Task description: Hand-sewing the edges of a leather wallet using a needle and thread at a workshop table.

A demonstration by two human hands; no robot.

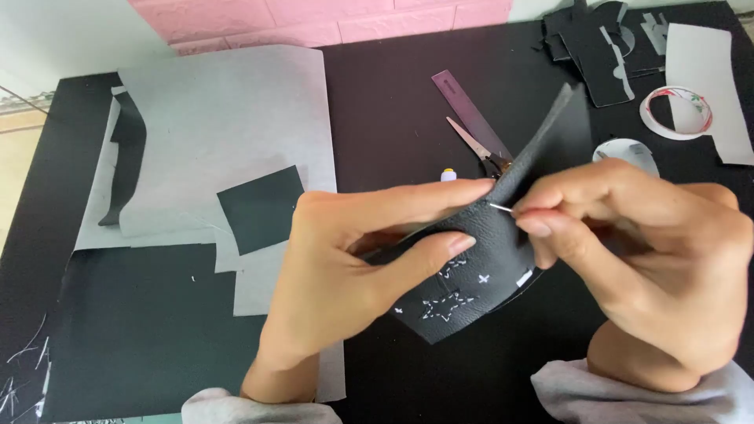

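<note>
My left hand [353,267] pinches a piece of black leather [491,251] between thumb and fingers, holding it up off the table. The leather carries white stitched star and cross marks near its lower edge. My right hand [636,251] grips a thin needle [500,207] between thumb and forefinger, its tip poking at the leather's upper fold. A white thread stitch shows on the leather's right side.
Scissors [475,145] and a purple ruler [470,114] lie behind the leather. Grey sheets [228,118] with a black square [261,208] cover the left of the black table. A tape roll [675,111] and black and grey cut scraps [597,47] sit at the back right.
</note>
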